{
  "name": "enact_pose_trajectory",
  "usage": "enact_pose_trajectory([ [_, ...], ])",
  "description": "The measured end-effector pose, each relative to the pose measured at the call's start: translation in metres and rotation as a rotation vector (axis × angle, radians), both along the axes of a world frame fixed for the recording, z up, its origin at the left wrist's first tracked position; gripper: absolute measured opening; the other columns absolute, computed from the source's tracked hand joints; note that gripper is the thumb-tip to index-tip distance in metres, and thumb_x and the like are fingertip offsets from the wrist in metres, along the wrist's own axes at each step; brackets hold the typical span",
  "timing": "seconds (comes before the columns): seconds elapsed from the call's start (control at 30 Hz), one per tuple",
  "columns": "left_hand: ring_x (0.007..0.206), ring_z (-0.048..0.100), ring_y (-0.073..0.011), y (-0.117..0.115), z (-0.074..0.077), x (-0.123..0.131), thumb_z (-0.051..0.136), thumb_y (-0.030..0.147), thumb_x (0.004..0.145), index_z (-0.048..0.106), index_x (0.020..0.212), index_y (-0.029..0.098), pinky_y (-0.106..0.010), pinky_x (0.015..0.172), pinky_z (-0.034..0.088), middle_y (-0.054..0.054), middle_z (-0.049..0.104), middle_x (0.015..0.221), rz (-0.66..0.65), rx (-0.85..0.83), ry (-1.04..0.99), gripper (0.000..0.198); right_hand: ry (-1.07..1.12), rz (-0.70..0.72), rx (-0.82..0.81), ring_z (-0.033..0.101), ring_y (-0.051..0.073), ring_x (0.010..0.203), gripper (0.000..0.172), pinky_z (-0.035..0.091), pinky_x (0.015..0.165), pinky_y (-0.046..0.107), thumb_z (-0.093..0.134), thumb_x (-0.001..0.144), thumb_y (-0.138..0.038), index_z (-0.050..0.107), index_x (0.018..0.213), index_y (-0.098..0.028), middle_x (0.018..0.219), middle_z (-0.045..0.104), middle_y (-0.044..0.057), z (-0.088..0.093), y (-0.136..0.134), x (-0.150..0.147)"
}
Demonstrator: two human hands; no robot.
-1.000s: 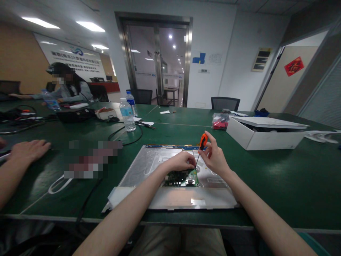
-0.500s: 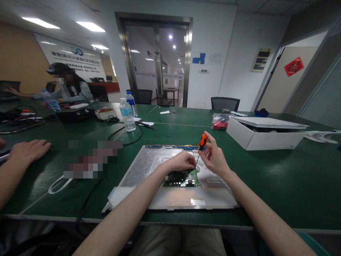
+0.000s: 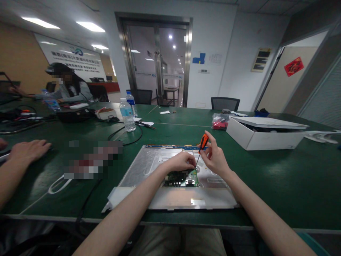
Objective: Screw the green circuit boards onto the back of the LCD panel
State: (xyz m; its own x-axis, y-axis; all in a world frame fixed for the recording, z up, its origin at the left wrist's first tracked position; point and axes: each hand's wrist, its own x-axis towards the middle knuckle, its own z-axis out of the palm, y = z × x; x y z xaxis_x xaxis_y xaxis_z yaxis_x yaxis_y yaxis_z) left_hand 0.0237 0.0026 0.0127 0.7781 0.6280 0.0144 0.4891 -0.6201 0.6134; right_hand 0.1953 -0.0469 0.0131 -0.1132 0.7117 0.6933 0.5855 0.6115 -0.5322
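A screwdriver (image 3: 204, 141) with an orange and black handle is held in the fingers of my right hand (image 3: 214, 154). Its thin shaft slants down to the back right corner of a green circuit board (image 3: 183, 177). My left hand (image 3: 183, 161) rests over the board with fingers curled together beside the screwdriver's tip; what they pinch, if anything, is hidden. Under the board lies a flat metal display panel (image 3: 135, 174), with a narrow blue circuit strip (image 3: 170, 147) along its far edge.
A white box (image 3: 269, 138) and a plastic bag with red contents (image 3: 220, 122) stand right of the panel. Water bottles (image 3: 127, 115) and black cables (image 3: 87, 202) lie to the left. Another person's hand (image 3: 30, 151) rests at the left; a further person (image 3: 71, 85) sits beyond.
The screwdriver's handle has tilted slightly to the right in my right hand. My left hand stays in place. At the far left, the seated person's arm has shifted.
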Motion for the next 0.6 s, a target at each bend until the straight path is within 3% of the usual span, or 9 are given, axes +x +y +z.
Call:
enact_pose_trajectory([
  [0.23,0.064,0.056,-0.013,0.0003,-0.001,-0.0002,0.063,0.012,0.074,0.069,0.076,0.012,-0.02,0.062,0.039,-0.001,0.065,0.069,0.001,0.004,-0.012,0.007,-0.004,-0.039,0.009,0.048,0.009,0.04,0.072,0.036,0.044,0.02,0.058,0.081,-0.024,0.022,0.143,-0.024,0.063,0.053,-0.008,-0.0037,0.0033,0.0017],
  [0.4,0.063,0.055,-0.0128,0.0001,-0.0004,-0.0003,0.063,0.012,0.073,0.069,0.077,0.012,-0.02,0.062,0.039,-0.001,0.064,0.068,-0.001,0.006,-0.008,0.007,-0.017,-0.043,0.012,0.047,0.009,0.041,0.072,0.037,0.044,0.02,0.059,0.082,-0.029,0.023,0.143,-0.023,0.065,0.054,-0.007,-0.0032,0.0026,0.0025],
  [0.6,0.063,0.054,-0.0122,-0.0015,0.0013,-0.0001,0.063,0.012,0.073,0.069,0.076,0.011,-0.019,0.06,0.038,0.001,0.063,0.066,0.007,0.002,-0.001,0.007,0.007,0.011,0.0,0.051,0.009,0.046,0.071,0.042,0.049,0.021,0.052,0.081,-0.017,0.021,0.144,-0.023,0.08,0.065,-0.001,-0.0018,0.0005,0.002],
])
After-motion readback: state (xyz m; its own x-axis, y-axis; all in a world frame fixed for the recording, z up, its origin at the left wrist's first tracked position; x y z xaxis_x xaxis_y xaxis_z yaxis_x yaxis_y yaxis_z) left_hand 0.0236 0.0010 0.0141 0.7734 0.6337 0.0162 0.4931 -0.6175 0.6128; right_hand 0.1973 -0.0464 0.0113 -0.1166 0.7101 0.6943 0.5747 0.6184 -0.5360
